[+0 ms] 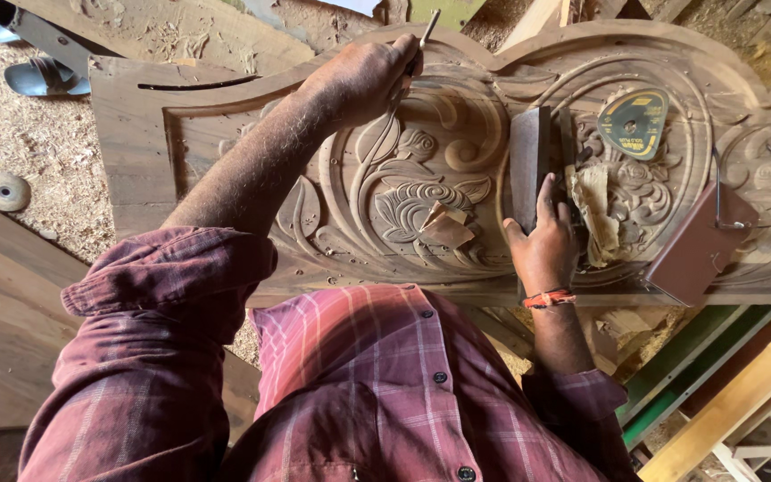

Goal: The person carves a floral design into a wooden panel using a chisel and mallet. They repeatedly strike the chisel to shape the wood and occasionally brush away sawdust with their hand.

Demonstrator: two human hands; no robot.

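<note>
- The left hand (363, 76) is closed around a thin metal carving tool (423, 36), whose tip sticks up past the knuckles near the upper edge of the carved wooden panel (457, 152)
- The tool's lower end, hidden by the fingers, sits over the scrollwork just above the carved flower in the middle of the panel
- The right hand (546, 241) rests on the panel's lower part, its fingers wrapped round the bottom end of a dark wooden block (528, 161) that stands upright on the carving; the grip is closed on the block
- An orange band (549, 298) circles the right wrist
- Just beside the block to its right lies a crumpled scrap of sandpaper (601, 214), and above that a triangular green and yellow sanding pad (633, 123)
- A pair of glasses (750, 192) and a brown case (698, 245) lie on the panel's right end, touching each other
- Small wood chips (445, 228) rest on the carved flower, between the two hands
- Sawdust (37, 134) covers the floor at left, where a small round disc (6, 190) lies apart from the panel
- The person wears a maroon checked shirt (359, 384)
</note>
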